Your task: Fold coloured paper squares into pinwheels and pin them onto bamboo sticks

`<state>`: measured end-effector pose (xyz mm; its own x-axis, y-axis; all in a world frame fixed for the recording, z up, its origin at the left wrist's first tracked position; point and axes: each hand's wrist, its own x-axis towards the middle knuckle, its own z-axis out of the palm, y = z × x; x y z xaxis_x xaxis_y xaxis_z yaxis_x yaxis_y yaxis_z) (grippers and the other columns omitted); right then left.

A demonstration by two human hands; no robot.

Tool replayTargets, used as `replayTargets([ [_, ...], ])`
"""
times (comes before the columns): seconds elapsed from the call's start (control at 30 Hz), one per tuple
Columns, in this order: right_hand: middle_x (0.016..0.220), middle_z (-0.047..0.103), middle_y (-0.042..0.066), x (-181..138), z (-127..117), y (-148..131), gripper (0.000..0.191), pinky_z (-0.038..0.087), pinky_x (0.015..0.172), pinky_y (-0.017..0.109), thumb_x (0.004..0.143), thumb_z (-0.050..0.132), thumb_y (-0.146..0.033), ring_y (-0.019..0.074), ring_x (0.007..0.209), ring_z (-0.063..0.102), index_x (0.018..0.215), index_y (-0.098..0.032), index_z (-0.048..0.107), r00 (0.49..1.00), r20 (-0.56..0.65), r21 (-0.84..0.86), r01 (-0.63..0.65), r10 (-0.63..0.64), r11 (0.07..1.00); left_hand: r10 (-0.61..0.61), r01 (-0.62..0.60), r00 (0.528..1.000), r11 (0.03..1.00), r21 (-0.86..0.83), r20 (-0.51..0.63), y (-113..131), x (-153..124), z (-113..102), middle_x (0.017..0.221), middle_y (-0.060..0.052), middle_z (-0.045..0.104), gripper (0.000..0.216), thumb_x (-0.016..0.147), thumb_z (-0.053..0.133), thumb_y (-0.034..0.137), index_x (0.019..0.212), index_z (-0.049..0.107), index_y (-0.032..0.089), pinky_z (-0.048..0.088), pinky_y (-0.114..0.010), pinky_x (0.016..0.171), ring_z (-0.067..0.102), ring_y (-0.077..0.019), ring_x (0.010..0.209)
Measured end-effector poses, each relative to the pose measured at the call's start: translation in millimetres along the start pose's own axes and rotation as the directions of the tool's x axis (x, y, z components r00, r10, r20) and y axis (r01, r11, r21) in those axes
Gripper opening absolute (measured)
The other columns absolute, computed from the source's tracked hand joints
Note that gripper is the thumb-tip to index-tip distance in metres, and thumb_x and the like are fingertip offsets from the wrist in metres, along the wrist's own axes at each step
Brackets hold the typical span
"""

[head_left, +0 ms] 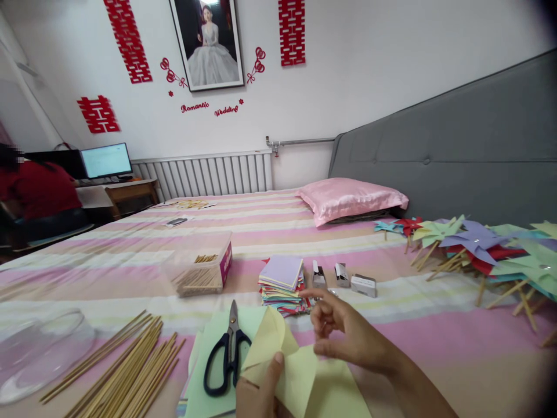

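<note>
A pale yellow sheet of paper [300, 377], cut and partly folded, is pinched in my left hand [261, 383], the thumb pressing a folded-in flap near the middle. My right hand [343, 331] hovers over the sheet's right side, its index finger stretched out, the other fingers curled and the thumb apart. Nothing shows in its grasp; whether the thumb touches the paper I cannot tell. Dark-handled scissors [228, 354] lie to the left on a stack of pale green paper [206, 337]. Beyond the hands sits a pile of small coloured paper squares [282, 273].
Wooden sticks [130, 371] lie at the front left beside clear plastic lids [47, 348]. A clear box [202, 270] holds more sticks. Small boxes [363, 285] stand past my right hand. Finished paper pinwheels [478, 241] crowd the right. A person in red [41, 191] sits far left.
</note>
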<state>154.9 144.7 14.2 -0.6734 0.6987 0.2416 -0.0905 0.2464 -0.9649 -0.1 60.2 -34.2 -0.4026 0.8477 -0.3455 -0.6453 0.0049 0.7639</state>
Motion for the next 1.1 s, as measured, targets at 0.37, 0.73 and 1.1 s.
replayTargets([
  [0.37, 0.065, 0.059, -0.003, -7, 5, 1, 0.033, 0.040, 0.047, 0.016, 0.063, 0.070, -0.021, 0.0073, 0.049, 0.058, 0.095, -0.019, 0.067, 0.928, 0.304, -0.025, -0.219, 0.216, 0.975, -0.007, 0.005, 1.000, 0.992, -0.128, -0.014, 11, -7, 6, 0.077, -0.011, 0.075, 0.060, 0.055, 0.077, 0.017, 0.110, 0.055, 0.008, 0.054, -0.036, 0.062, 0.069, -0.0302, 0.070],
  [0.73, 0.058, 0.066, 0.001, -2, 28, -1, 0.029, 0.042, 0.050, 0.017, 0.061, 0.058, -0.002, 0.0100, 0.053, 0.059, 0.077, -0.018, 0.075, 0.969, 0.175, -0.068, -0.165, 0.175, 0.984, -0.002, 0.006, 1.000, 0.988, -0.157, 0.027, 13, -10, 9, 0.081, -0.011, 0.075, 0.061, 0.056, 0.077, 0.017, 0.112, 0.055, 0.007, 0.053, -0.039, 0.069, 0.068, -0.0313, 0.079],
  [1.1, 0.052, 0.061, 0.001, 4, 32, 9, 0.015, 0.036, 0.045, 0.017, 0.063, 0.074, -0.025, 0.0089, 0.048, 0.053, 0.069, -0.012, 0.073, 0.984, 0.077, -0.031, -0.156, 0.158, 0.987, 0.042, -0.036, 0.998, 0.986, -0.164, 0.038, 7, -7, 7, 0.086, -0.012, 0.074, 0.060, 0.061, 0.075, 0.020, 0.117, 0.054, 0.010, 0.055, -0.039, 0.069, 0.068, -0.0316, 0.081],
])
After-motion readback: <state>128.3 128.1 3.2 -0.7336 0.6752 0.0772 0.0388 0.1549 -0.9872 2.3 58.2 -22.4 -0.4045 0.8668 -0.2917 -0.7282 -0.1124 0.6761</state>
